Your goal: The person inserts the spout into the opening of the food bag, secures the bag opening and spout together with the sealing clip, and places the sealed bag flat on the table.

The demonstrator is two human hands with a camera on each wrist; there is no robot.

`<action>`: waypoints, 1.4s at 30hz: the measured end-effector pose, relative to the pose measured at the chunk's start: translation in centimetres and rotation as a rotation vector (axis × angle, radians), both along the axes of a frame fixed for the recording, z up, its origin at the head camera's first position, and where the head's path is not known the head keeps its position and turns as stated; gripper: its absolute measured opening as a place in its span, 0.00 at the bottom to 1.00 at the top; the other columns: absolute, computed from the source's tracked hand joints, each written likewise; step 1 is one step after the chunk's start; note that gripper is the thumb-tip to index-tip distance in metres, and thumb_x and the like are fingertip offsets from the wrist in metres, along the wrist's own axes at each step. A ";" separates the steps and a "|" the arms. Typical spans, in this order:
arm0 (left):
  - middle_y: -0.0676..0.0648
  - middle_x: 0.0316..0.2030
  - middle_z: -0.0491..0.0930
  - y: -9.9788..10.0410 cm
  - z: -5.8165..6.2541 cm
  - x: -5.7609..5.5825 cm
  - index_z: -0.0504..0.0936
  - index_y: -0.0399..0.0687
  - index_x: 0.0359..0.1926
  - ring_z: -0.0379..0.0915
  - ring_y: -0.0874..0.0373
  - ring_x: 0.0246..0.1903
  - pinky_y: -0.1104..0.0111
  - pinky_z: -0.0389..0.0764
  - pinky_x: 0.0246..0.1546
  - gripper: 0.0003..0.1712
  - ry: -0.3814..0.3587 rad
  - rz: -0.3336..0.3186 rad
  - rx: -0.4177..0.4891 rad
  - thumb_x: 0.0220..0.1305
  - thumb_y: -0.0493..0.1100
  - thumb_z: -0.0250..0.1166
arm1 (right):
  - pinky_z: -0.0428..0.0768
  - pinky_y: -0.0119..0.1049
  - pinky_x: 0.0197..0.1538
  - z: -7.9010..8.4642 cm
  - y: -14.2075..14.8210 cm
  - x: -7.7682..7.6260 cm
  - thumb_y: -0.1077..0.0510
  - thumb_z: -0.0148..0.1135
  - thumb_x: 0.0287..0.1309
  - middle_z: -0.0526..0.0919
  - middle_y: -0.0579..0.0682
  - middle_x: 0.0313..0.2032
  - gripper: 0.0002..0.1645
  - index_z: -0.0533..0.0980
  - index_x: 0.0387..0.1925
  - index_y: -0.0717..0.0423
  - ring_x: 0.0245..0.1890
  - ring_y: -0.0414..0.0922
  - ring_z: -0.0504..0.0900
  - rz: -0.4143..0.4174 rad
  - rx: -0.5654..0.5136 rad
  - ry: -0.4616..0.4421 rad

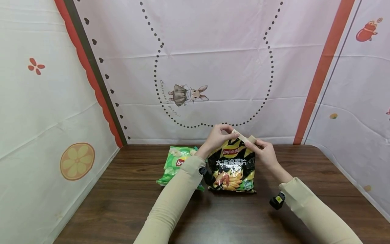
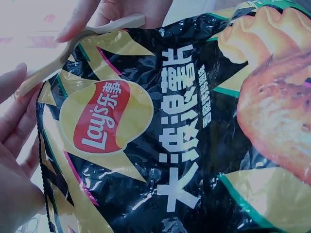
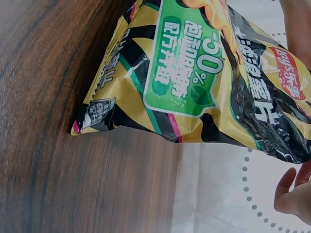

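A black and gold Lay's chip bag stands upright on the table, its printed front facing me. A pale bag clip lies slantwise along the bag's top right corner. My left hand pinches one end of this clip between thumb and fingers. On the other side my right hand pinches the clip near its far end, fingertips right at the bag's top corner. In the right wrist view the bag's lower corner shows close to the table, and the clip is out of sight.
A green Lay's chip bag is left of the black one, partly hidden by my left sleeve. The brown wooden table meets a printed cloth backdrop behind, with cloth on both sides too.
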State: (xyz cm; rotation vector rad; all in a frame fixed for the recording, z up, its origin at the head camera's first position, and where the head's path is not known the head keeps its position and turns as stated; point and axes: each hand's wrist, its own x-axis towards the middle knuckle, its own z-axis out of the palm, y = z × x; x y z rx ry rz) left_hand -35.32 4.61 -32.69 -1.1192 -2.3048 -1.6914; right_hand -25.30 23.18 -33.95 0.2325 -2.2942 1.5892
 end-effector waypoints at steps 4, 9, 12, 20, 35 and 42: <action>0.48 0.32 0.79 0.0 0.2 0.1 0.84 0.44 0.30 0.67 0.58 0.39 0.62 0.65 0.47 0.08 0.012 0.021 -0.017 0.57 0.45 0.69 | 0.62 0.32 0.18 -1.2 0.6 -1.1 0.55 0.60 0.62 0.62 0.40 0.14 0.22 0.77 0.50 0.69 0.12 0.34 0.58 -0.002 -0.005 0.009; 0.50 0.31 0.78 0.0 0.3 0.1 0.83 0.45 0.29 0.66 0.59 0.38 0.66 0.65 0.45 0.08 0.023 0.033 -0.033 0.57 0.44 0.69 | 0.62 0.33 0.18 -2.8 1.5 -2.6 0.52 0.62 0.61 0.62 0.40 0.15 0.23 0.78 0.50 0.65 0.12 0.35 0.57 -0.013 0.010 0.016; 0.49 0.31 0.77 0.0 0.3 0.2 0.83 0.44 0.28 0.66 0.59 0.37 0.66 0.65 0.44 0.08 0.014 0.029 -0.030 0.58 0.44 0.69 | 0.61 0.33 0.18 -3.0 1.5 -2.7 0.53 0.62 0.61 0.61 0.40 0.15 0.22 0.79 0.50 0.66 0.12 0.35 0.56 -0.010 0.008 0.020; 0.49 0.32 0.77 0.0 0.6 0.3 0.82 0.41 0.26 0.67 0.59 0.38 0.66 0.64 0.44 0.09 -0.038 0.022 -0.016 0.57 0.42 0.69 | 0.60 0.34 0.18 -3.0 1.2 -2.8 0.55 0.62 0.61 0.62 0.40 0.15 0.18 0.80 0.45 0.66 0.13 0.36 0.56 -0.003 -0.029 0.032; 0.51 0.26 0.78 0.1 -0.1 0.0 0.83 0.41 0.28 0.69 0.60 0.27 0.72 0.69 0.31 0.09 -0.066 0.013 0.028 0.57 0.44 0.69 | 0.59 0.33 0.17 -3.3 1.2 -2.8 0.50 0.60 0.62 0.58 0.39 0.10 0.22 0.79 0.47 0.65 0.12 0.35 0.55 0.010 -0.011 -0.014; 0.50 0.26 0.78 0.3 -0.5 -0.4 0.84 0.42 0.29 0.70 0.59 0.27 0.72 0.70 0.31 0.09 -0.066 0.039 0.020 0.57 0.45 0.69 | 0.61 0.32 0.22 -3.4 1.6 -2.6 0.47 0.58 0.64 0.60 0.39 0.15 0.23 0.77 0.47 0.63 0.16 0.37 0.56 0.025 0.025 -0.073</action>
